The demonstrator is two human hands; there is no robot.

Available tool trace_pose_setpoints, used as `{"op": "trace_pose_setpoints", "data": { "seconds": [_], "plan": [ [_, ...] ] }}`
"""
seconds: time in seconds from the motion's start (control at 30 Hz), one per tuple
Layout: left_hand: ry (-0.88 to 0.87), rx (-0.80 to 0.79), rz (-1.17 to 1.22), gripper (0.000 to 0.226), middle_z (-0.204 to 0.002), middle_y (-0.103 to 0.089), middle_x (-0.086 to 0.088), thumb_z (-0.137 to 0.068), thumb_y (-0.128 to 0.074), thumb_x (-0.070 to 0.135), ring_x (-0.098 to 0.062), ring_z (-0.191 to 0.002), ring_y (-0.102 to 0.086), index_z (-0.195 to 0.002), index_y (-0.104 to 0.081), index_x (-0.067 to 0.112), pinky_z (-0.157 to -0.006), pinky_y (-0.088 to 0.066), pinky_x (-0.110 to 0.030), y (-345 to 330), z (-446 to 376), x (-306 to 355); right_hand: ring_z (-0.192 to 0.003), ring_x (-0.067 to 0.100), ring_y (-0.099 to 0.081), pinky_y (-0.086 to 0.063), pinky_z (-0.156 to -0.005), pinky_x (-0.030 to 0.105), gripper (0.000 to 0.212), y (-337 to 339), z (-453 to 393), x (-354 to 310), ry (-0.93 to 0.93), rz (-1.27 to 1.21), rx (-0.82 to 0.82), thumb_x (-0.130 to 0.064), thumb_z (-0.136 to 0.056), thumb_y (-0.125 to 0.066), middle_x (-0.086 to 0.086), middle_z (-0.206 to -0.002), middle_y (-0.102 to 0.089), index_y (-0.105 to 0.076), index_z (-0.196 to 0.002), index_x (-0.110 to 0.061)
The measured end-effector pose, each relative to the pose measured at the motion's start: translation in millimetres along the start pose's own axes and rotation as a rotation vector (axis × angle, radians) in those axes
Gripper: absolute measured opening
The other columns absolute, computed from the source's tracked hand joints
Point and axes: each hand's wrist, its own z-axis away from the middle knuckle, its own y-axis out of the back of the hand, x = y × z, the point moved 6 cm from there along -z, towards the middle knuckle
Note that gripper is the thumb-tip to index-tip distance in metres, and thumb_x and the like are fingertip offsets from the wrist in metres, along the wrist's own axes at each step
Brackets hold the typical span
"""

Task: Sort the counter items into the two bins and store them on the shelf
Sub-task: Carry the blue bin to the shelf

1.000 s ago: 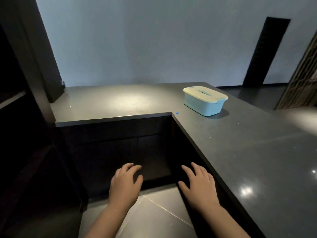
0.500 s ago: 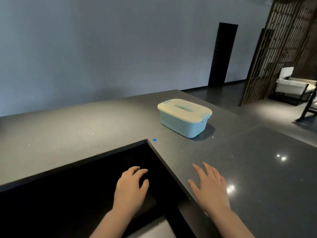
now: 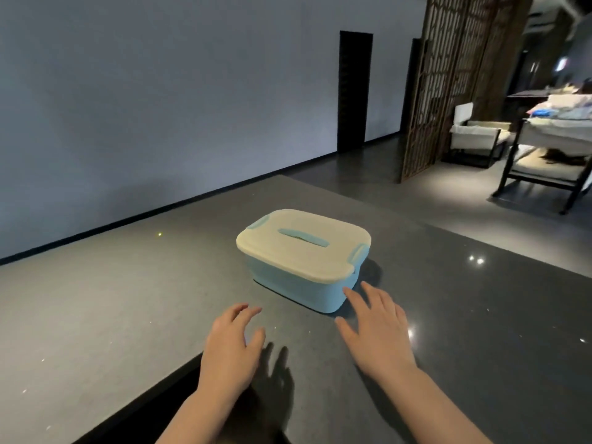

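Lidded blue bin (image 3: pixel 302 269): rigid plastic, probably light, smooth. Grab both short ends. Left hand (image 3: pixel 231 344), right hand (image 3: pixel 378 328) spread, empty.

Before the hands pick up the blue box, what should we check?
1. Lid sits flat on the blue box: ok.
2. Side clips snapped shut: cannot tell.
3. Left hand holds nothing: ok.
4. Right hand holds nothing, fingers near the box corner: ok.
5. Counter around the box is bare: ok.
6. Shelf to store it on is in view: not ok.
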Motion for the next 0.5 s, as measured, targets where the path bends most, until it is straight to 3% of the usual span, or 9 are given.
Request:
{"op": "trace_pose_setpoints", "data": {
  "seconds": [0.17,0.3,0.4,0.5],
  "plan": [
    [-0.186,0.042,-0.028,0.036,-0.134,-0.052,0.000,-0.090,-0.060,0.022,-0.021,-0.126,-0.043,-0.126,-0.060,0.022,-0.104,-0.035,-0.038,-2,-126,7,-0.143,0.020,-0.009,-0.012,-0.116,0.037,0.055,-6,-74,-4,-0.109,-0.018,0.084,-0.054,-0.096,-0.029,-0.002,-0.159,-0.013,-0.023,-0.148,-0.036],
    [-0.237,-0.013,-0.070,0.035,-0.138,-0.051,-0.004,-0.092,-0.057,0.027,-0.026,-0.127,-0.044,-0.126,-0.060,0.019,-0.103,-0.036,-0.040,-18,-214,-1,-0.145,0.022,0.000,-0.009,-0.118,0.039,0.060,-32,-121,-1,-0.239,-0.055,-0.005,-0.057,-0.095,-0.031,-0.002,-0.160,-0.003,-0.021,-0.149,-0.034],
    [-0.225,-0.151,-0.159,0.043,-0.151,-0.037,-0.002,-0.096,-0.047,0.032,-0.025,-0.138,-0.032,-0.138,-0.049,0.022,-0.109,-0.029,-0.037,-46,-264,-13,-0.145,0.019,0.006,-0.015,-0.118,0.038,0.062,-45,-140,9,-0.352,-0.219,0.005,-0.060,-0.093,-0.038,-0.011,-0.159,0.004,-0.024,-0.148,-0.036],
    [-0.179,-0.274,-0.156,0.046,-0.157,-0.020,0.014,-0.098,-0.035,0.042,-0.016,-0.144,-0.014,-0.144,-0.037,0.035,-0.110,-0.030,-0.042,-70,-293,-26,-0.145,0.012,0.003,-0.021,-0.114,0.036,0.063,-53,-148,15,-0.422,-0.383,0.013,-0.060,-0.090,-0.046,-0.021,-0.157,0.009,-0.025,-0.146,-0.042]
  ]
}}
